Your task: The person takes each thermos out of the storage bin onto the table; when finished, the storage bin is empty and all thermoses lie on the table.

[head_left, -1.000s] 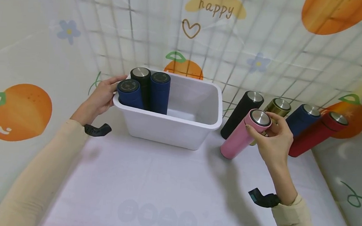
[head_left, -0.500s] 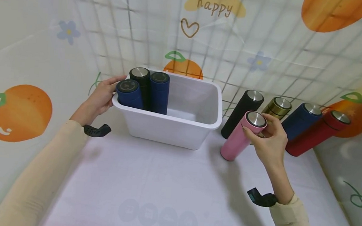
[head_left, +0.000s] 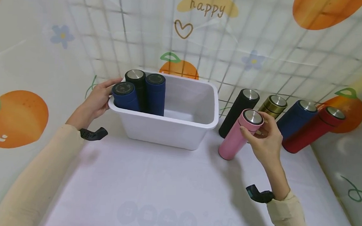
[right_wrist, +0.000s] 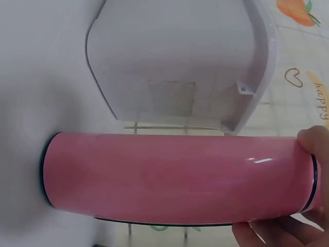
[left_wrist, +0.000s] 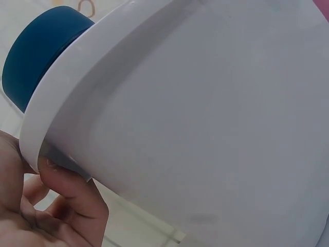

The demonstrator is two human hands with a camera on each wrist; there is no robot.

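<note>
Pink, smooth-coated, probably metal: the pink bottle (head_left: 233, 140) stands near the right end of the white bin (head_left: 158, 130), outside it, base at the table (head_left: 152, 177). Whether the table bears its full weight: cannot tell.

Right hand (head_left: 268, 139): fingers and thumb grip the bottle at its upper end, just below the lid (head_left: 253, 116). Left hand (head_left: 94, 99): fingers curled at the rim of the bin's left end.

Bin contents: two navy bottles (head_left: 155, 96) and one black bottle (head_left: 140, 89), at its left end. Behind and to the right of the pink one: a taller black bottle (head_left: 235, 118), gold bottle (head_left: 272, 107), blue bottle (head_left: 295, 121), red bottle (head_left: 312, 131).

Handling (judged): rigid, moderate weight, more if filled; the glossy wall may slip under dry fingertips. A high grip leaves the base free to swing; wrapping the upper body would be steadier. Avoid lifting by the lid alone.
</note>
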